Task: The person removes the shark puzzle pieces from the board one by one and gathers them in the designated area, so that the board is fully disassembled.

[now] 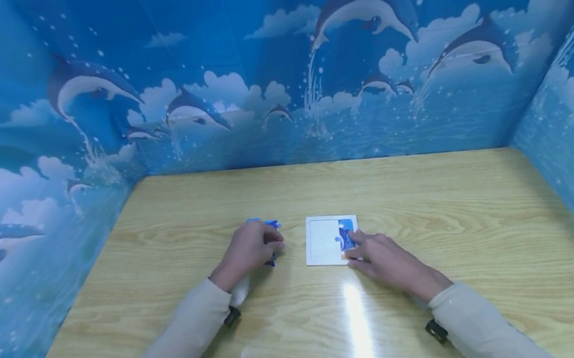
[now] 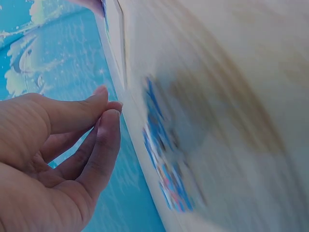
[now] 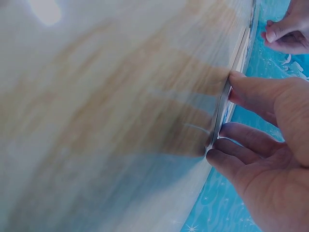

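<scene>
A square white puzzle tray [image 1: 321,243] lies flat on the table, with blue, cat-like picture pieces [image 1: 346,235] fitted along its right side. My right hand [image 1: 384,261] holds the tray's right edge, thumb and bent fingers spread along it; the right wrist view shows the fingertips right at the rim. To the left, my left hand [image 1: 250,251] is over a small heap of blue puzzle pieces [image 2: 164,150]. Its thumb and index fingertips meet in the left wrist view, and nothing shows between them. In the head view, this hand covers part of the heap.
The wood-grain table [image 1: 456,213] meets a blue dolphin-print backdrop [image 1: 251,120] at the back and sides. A bright light reflection [image 1: 361,340] lies on the tabletop in front of the tray. Each sleeve carries a small black clip-like device [image 1: 436,330] near the wrist.
</scene>
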The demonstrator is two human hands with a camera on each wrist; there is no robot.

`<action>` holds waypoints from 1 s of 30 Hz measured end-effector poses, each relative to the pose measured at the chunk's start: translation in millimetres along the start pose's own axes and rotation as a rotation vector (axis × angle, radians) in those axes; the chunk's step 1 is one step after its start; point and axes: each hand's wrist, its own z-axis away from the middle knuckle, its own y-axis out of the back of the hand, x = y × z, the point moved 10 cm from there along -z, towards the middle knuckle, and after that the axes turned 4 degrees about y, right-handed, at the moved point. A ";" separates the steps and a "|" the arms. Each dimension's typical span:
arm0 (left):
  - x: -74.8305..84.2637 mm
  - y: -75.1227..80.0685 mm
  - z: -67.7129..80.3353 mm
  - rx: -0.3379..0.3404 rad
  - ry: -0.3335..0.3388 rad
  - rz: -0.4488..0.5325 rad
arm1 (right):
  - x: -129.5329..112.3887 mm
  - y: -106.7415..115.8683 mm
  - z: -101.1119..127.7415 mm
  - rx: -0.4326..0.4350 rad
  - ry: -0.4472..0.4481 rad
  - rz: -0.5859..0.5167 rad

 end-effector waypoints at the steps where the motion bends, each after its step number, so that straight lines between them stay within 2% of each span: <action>1: 2.3 -2.7 -2.2 -0.016 0.017 0.008 | 0.3 -0.1 0.2 -0.002 -0.004 -0.003; 6: 17.6 -13.6 -12.7 -0.048 0.026 0.036 | 1.2 -0.1 1.6 -0.009 -0.024 -0.013; 13: 36.5 -30.2 -27.0 -0.077 -0.015 0.039 | 0.4 -3.0 1.0 -0.031 -0.051 -0.028; 19: 50.1 -45.9 -36.9 -0.121 -0.002 0.048 | -2.6 -3.0 0.6 -0.037 -0.048 -0.017; 30: 70.3 -66.8 -47.9 -0.154 -0.004 0.105 | -9.9 -2.4 2.7 -0.025 0.024 0.013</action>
